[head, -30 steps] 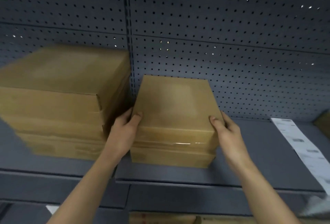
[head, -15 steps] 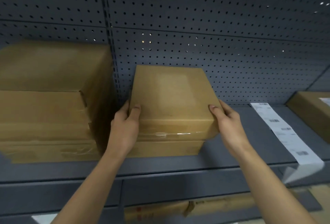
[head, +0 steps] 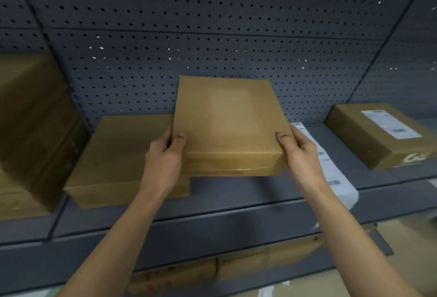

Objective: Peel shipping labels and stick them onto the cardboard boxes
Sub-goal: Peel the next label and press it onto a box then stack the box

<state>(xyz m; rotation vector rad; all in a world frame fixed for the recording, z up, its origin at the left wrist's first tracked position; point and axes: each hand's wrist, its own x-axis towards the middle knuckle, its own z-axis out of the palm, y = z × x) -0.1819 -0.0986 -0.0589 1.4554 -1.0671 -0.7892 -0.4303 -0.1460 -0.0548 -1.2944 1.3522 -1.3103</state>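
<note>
Head view: your left hand [head: 163, 157] and right hand [head: 300, 152] grasp a plain cardboard box [head: 227, 126] by its near corners, thumbs on top. It's held in front of the pegboard [head: 212, 36], its left side overlapping a flat box [head: 123, 154] lying on the grey shelf [head: 212, 223]. A white label strip [head: 331, 169] runs along the shelf just behind your right hand. Far right sits a labelled box [head: 369, 135], and at far left a blurred box stack [head: 30, 119].

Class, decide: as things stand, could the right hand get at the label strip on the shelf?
Probably not yet: the right hand grips the box. The label strip lies close beside it, with nothing between.
</note>
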